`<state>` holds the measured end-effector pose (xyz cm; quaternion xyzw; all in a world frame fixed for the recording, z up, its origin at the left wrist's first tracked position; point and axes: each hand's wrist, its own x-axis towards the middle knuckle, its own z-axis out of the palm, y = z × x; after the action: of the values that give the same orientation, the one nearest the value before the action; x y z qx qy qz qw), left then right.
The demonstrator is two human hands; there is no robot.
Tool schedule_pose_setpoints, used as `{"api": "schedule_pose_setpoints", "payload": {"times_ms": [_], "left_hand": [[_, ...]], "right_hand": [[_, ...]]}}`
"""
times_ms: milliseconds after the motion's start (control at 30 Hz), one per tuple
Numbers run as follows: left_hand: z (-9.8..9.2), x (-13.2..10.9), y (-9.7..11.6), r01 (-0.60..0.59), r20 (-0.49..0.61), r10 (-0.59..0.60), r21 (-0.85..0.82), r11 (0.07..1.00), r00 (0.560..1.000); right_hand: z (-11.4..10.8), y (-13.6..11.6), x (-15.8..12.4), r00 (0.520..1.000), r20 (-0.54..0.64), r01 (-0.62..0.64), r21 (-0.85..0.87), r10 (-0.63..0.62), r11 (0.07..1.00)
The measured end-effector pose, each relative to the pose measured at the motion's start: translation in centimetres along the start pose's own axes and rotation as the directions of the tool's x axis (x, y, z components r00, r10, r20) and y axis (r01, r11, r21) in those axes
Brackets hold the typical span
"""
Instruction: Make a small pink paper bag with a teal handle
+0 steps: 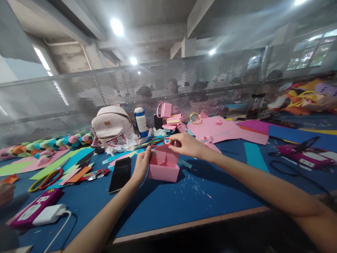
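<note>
A pink paper box (pixel 163 168) sat on the blue surface (pixel 189 203), just in front of the person and between both hands. The left hand (pixel 142 164) was clamped on the box's left wall, with the thumb up along its edge. The right hand (pixel 184 144) reached in over the top, its fingertips pinched together on the raised flap at the upper back edge. The box looked half folded: its front wall stood square, while the top was open and the inner flaps leaned.

By the look of it, the box was very light and thin-walled, stiff only along its creases. It would likely dent or crush under a hard squeeze and slide easily on the surface if nudged. The safest hold seemed to be a light pinch at the folded corners and rims, not on the flat middle of a wall.

A black phone (pixel 120 174) lay just left of the left hand. Farther back stood a pale backpack (pixel 112 123) and a bottle (pixel 140 121), with pink sheets (pixel 223 130) to the right. A power strip (pixel 34 209) lay at the near left.
</note>
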<state>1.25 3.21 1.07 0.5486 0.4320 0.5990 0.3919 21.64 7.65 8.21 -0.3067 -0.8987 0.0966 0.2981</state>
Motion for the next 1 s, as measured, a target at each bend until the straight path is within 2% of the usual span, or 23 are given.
{"api": "schedule_pose_setpoints", "payload": {"times_ms": [167, 333, 533, 800, 1000], "left_hand": [[0.1, 0.0, 0.2, 0.006, -0.02, -0.005, 0.011, 1.0, 1.0], [-0.1, 0.0, -0.4, 0.065, 0.011, -0.065, 0.031, 0.997, 0.998], [0.0, 0.0, -0.8, 0.077, 0.029, -0.078, 0.032, 0.997, 0.997], [0.2, -0.2, -0.3, 0.237, 0.168, -0.207, -0.182, 0.954, 0.964], [0.4, -0.4, 0.2, 0.28, 0.226, -0.223, -0.269, 0.921, 0.948]], "right_hand": [[0.3, 0.1, 0.7, 0.999, -0.009, 0.04, -0.026, -0.04, 0.999], [0.4, 0.1, 1.5, 0.999, 0.01, 0.04, -0.054, -0.04, 0.998], [0.7, 0.9, 0.8, 0.999, -0.002, 0.054, -0.055, -0.054, 0.997], [0.7, 1.1, 0.6, 0.999, -0.022, 0.044, -0.041, -0.045, 0.998], [0.7, 1.5, 0.9, 0.997, -0.04, 0.068, 0.024, -0.067, 0.997]]}}
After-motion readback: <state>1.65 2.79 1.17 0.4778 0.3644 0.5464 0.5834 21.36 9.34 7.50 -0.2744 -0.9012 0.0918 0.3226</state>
